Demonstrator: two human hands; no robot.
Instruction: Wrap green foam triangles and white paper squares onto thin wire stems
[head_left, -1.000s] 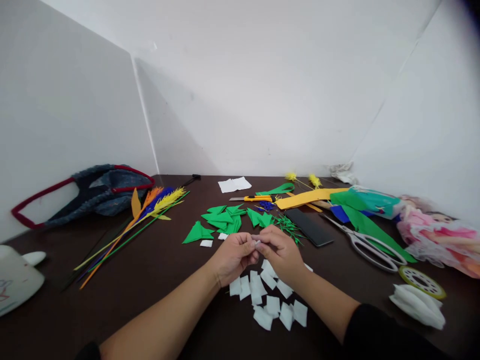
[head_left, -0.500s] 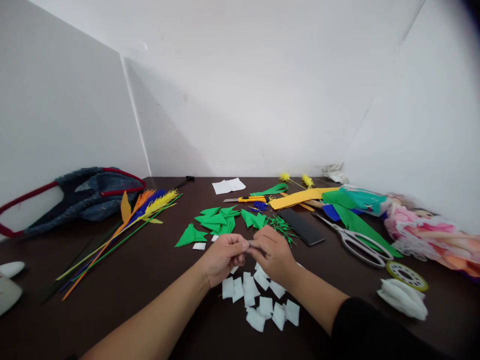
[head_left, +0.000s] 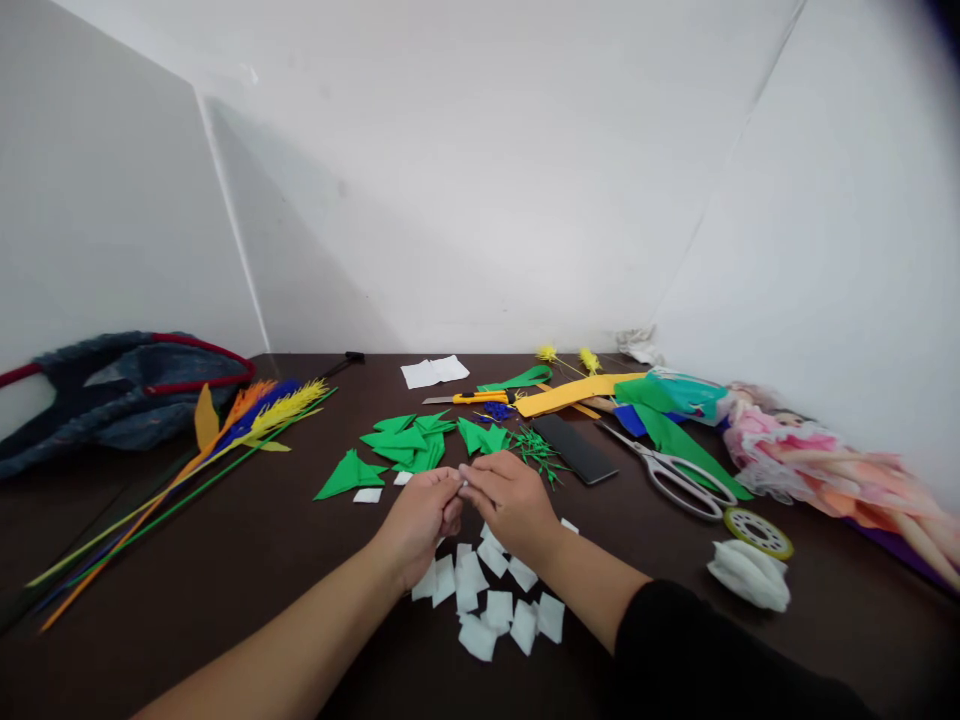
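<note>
Pale grey walls [head_left: 450,200] meet behind a dark brown, smooth tabletop [head_left: 187,590] covered with craft materials, seen from the seated person's own viewpoint. At the centre, just above the table, the bare left hand [head_left: 421,520] and the bare right hand [head_left: 514,500] come together, thumbs and forefingers pinched on a tiny whitish scrap [head_left: 463,485], mostly hidden by the fingertips. Below and partly behind the wrists lies a loose scatter of small white, soft-looking squares [head_left: 499,607], some overlapping. Just beyond the hands are folded, pointed green paper pieces [head_left: 412,440], with two more white bits near them. Farther back rests a utility knife with a yellow-orange handle [head_left: 474,398], its blade pointing left, and behind it a creased white paper sheet [head_left: 435,372]. To the right are a flat black rectangular object [head_left: 577,448], large scissors with pale grey loop handles [head_left: 682,482], a round yellow-rimmed roll [head_left: 759,533], a crumpled white bundle [head_left: 750,577] and a doll in a frilly pink dress [head_left: 810,450]. To the left lie feathery stalks in orange, blue and yellow [head_left: 259,412], beside a dark denim item edged in red [head_left: 161,385].
</note>
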